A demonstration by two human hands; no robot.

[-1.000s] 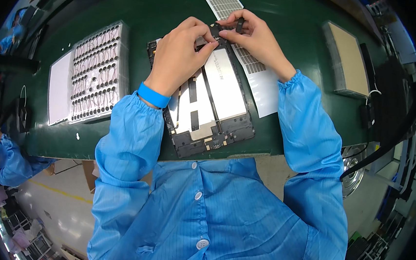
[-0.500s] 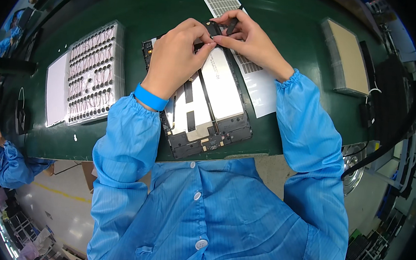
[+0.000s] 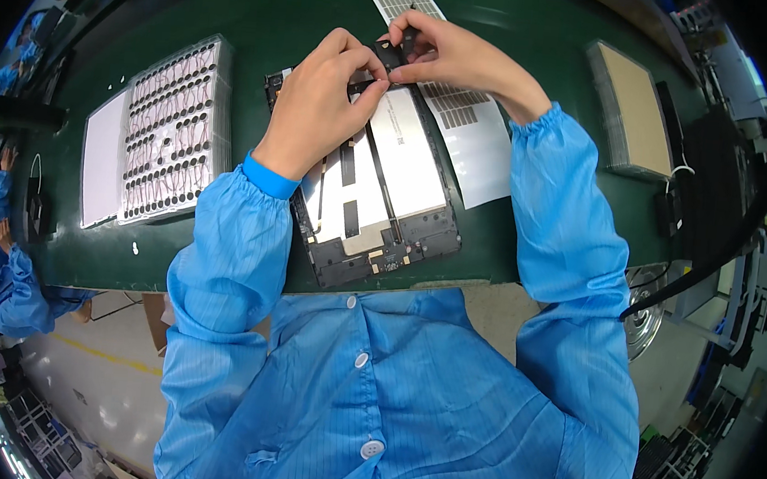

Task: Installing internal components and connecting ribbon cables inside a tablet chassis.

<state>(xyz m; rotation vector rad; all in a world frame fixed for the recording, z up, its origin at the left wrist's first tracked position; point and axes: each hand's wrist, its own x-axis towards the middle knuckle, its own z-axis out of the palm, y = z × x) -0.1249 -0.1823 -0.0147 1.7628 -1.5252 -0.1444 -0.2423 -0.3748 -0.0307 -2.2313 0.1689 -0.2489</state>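
An opened tablet (image 3: 412, 165) lies on the green table in front of me, its silvery battery and black inner boards exposed. Over its far end, my left hand (image 3: 322, 100) is closed, thumb and forefinger pinched at the tablet's far edge; what is between them is too small to make out. Right beside those fingertips, my right hand (image 3: 456, 61) is closed around a dark slim tool (image 3: 409, 40), its kind partly hidden by the fingers. The right thumb tip nearly meets the left fingertips. A white sheet of small grey stickers (image 3: 476, 152) lies beside and beyond the tablet.
To the left stands a stack of clear trays (image 3: 170, 142) with rows of small round black parts on thin wires. A stack topped by a tan board (image 3: 632, 110) stands at the right, near black cables (image 3: 675, 195). Another person in blue (image 3: 15, 287) sits at far left.
My right hand has turned slightly, with the dark tool now more upright and farther left. My left hand stays pinched at nearly the same place; the tablet rests where it was.
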